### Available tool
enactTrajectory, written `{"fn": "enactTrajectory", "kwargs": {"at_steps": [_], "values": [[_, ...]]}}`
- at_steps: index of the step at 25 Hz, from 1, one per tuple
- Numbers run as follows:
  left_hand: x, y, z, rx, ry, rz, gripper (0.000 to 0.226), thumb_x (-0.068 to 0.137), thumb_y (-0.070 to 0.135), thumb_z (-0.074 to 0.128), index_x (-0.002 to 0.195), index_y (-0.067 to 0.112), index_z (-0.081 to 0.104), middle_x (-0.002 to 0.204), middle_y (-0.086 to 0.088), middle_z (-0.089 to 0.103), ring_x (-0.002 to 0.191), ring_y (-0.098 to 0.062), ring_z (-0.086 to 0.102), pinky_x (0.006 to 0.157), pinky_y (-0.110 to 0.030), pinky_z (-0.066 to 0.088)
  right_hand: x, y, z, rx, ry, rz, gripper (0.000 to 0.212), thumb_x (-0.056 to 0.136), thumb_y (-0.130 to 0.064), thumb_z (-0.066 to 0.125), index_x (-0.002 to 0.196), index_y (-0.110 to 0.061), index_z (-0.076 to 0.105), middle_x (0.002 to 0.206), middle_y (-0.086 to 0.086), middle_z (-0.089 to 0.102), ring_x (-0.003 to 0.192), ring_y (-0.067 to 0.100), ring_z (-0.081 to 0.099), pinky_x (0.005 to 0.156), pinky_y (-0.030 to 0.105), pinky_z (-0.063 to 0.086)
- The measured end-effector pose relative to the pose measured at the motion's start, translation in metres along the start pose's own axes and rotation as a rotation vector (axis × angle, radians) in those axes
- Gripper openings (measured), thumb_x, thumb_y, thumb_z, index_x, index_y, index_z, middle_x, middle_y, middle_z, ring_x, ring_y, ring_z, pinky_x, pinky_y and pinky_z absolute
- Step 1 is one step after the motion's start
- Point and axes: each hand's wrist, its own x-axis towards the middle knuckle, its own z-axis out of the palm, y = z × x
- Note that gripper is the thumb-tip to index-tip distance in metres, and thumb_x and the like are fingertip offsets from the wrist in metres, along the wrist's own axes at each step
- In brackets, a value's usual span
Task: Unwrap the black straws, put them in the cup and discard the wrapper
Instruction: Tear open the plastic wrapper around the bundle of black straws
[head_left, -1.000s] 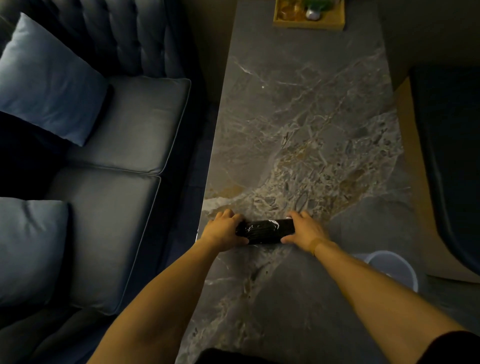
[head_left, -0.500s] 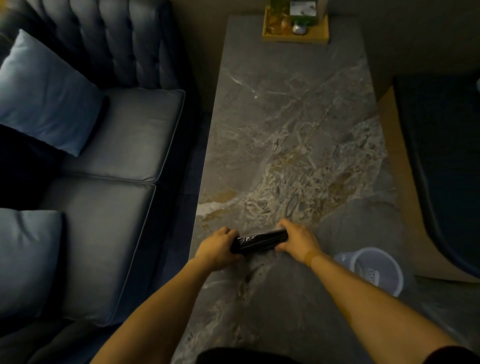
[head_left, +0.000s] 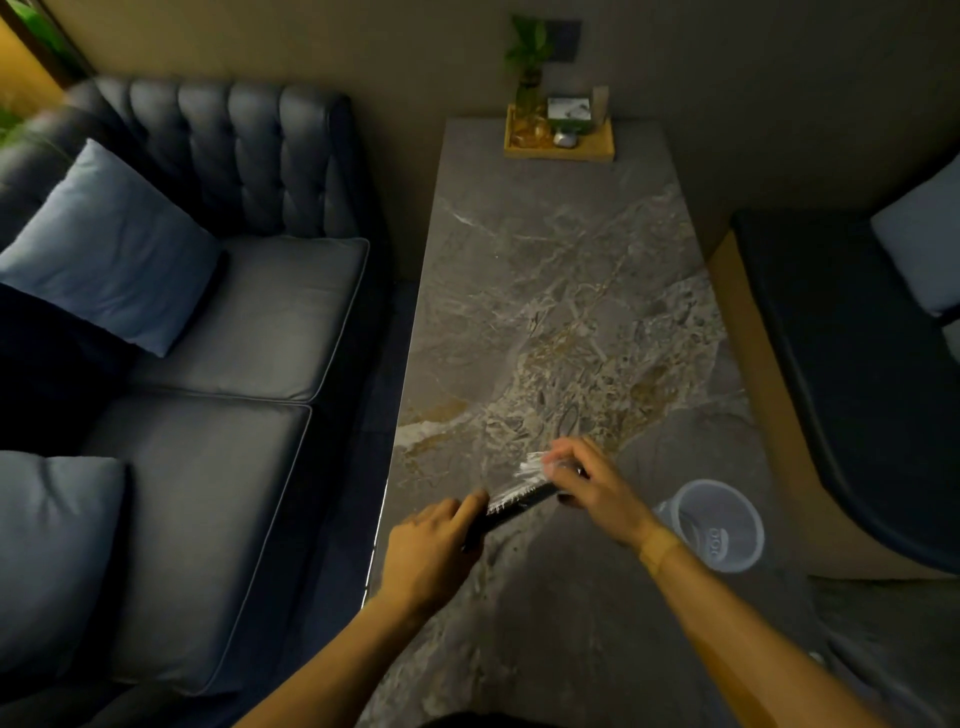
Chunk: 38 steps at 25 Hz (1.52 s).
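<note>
While both hands work above the near part of the marble desk (head_left: 545, 270), the scene reads as follows:

Straw bundle: black straws (head_left: 511, 506) held as one tight bundle, slanted from lower left to upper right, raised just above the desk near its left edge
Wrapper: clear plastic wrapper (head_left: 527, 470) glints white along the upper half of the bundle and is bunched and blurred at the right end
Left hand: left hand (head_left: 428, 558) has its fingers (head_left: 470, 506) closed around the lower left end of the bundle, index finger lying along it
Right hand: right hand (head_left: 597, 488) has its fingers closed on the upper right end, pinching the crumpled wrapper there; whether the plastic is already torn cannot be told because of blur
Wrist: a yellowish band (head_left: 660, 551) sits on the right wrist
Cup: translucent plastic cup (head_left: 714, 525) stands upright on the desk just right of the right wrist, mouth up, some print on its near wall, apart from the bundle
Far end of desk: wooden tray (head_left: 558, 148) against the wall, carrying a small plant in a glass (head_left: 530, 78), a small box and other small items too dim to name
Left of desk: dark blue tufted sofa (head_left: 218, 322) with lighter blue cushions (head_left: 111, 244)
Right of desk: a dark seat (head_left: 852, 364) with one pale cushion at the frame edge
</note>
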Motion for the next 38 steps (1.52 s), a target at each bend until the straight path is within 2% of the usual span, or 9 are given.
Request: {"fn": "enactTrajectory", "kwargs": {"at_steps": [2,5,8,12,17,23,27,34,38], "values": [[-0.010,0.011,0.000,0.031,0.067,0.008,0.053,0.071,0.030,0.079,0.115,0.029,0.051,0.077,0.002,0.067,0.059,-0.022,0.064,0.045,-0.030,0.049,-0.007,-0.001,0.013,0.102,0.226,0.035,0.012,0.089,-0.035,0.064,0.087,-0.023,0.065,0.110,0.001,0.060,0.104,0.021,0.061,0.086,0.030,0.052],[-0.025,0.028,0.006,0.046,0.093,-0.050,0.051,0.075,0.026,0.076,0.119,0.026,0.051,0.089,0.001,0.067,0.068,-0.022,0.063,0.054,-0.034,0.052,-0.017,-0.007,0.039,0.138,0.558,-0.011,0.013,0.081,-0.018,0.073,0.088,-0.018,0.062,0.119,-0.005,0.055,0.111,0.017,0.055,0.083,0.011,0.041],[-0.038,0.041,0.012,0.024,0.109,-0.091,0.047,0.079,0.023,0.071,0.120,0.025,0.049,0.098,0.001,0.066,0.073,-0.020,0.062,0.057,-0.033,0.051,-0.024,-0.011,0.056,0.513,0.616,0.102,0.056,0.079,-0.012,0.073,0.128,-0.025,0.050,0.132,-0.006,0.050,0.123,0.016,0.047,0.096,0.032,0.042],[-0.048,0.051,0.013,-0.039,0.085,-0.071,0.053,0.077,0.024,0.075,0.123,0.023,0.048,0.106,0.002,0.064,0.078,-0.016,0.061,0.063,-0.029,0.050,-0.030,-0.016,0.072,0.956,0.527,0.287,0.038,0.080,-0.008,0.070,0.117,-0.003,0.064,0.113,0.020,0.069,0.100,0.035,0.067,0.082,0.044,0.055],[-0.064,0.053,-0.010,-0.229,0.033,0.012,0.043,0.096,0.062,0.029,0.129,0.038,0.041,0.122,0.011,0.049,0.104,-0.007,0.053,0.090,-0.028,0.044,-0.041,-0.020,0.050,0.708,0.340,0.166,0.011,0.082,-0.004,0.067,0.086,-0.009,0.075,0.088,0.011,0.077,0.090,0.030,0.070,0.075,0.037,0.056],[-0.006,0.007,-0.075,-0.187,0.246,0.377,0.047,0.090,0.052,0.058,0.129,0.027,0.050,0.126,-0.001,0.053,0.108,-0.015,0.055,0.082,-0.029,0.051,-0.058,-0.041,0.029,0.672,-0.175,0.127,0.024,0.081,-0.009,0.066,0.105,-0.006,0.072,0.106,0.022,0.073,0.096,0.035,0.071,0.072,0.038,0.060],[0.011,0.014,-0.075,-0.140,0.139,0.505,0.061,0.083,0.066,0.060,0.128,0.025,0.055,0.132,0.000,0.057,0.121,-0.019,0.054,0.094,-0.036,0.047,-0.065,-0.050,0.048,0.767,-0.160,0.107,0.027,0.079,-0.008,0.068,0.106,-0.011,0.071,0.100,0.017,0.074,0.089,0.028,0.073,0.066,0.033,0.060],[0.005,0.004,-0.066,-0.043,0.369,0.529,0.022,0.087,0.031,0.069,0.102,0.015,0.074,0.111,0.000,0.073,0.103,-0.018,0.069,0.074,-0.033,0.053,-0.071,-0.051,0.047,0.676,-0.347,0.097,0.060,0.072,0.014,0.066,0.126,-0.009,0.053,0.112,0.022,0.067,0.105,0.037,0.065,0.085,0.044,0.057],[0.008,0.011,-0.085,-0.086,0.326,0.430,0.016,0.088,0.028,0.063,0.091,0.014,0.072,0.098,0.001,0.075,0.091,-0.018,0.071,0.076,-0.036,0.053,-0.064,-0.052,0.054,0.628,-0.253,0.153,0.055,0.070,0.019,0.057,0.115,-0.012,0.058,0.101,0.020,0.071,0.090,0.038,0.070,0.074,0.045,0.060]]}}
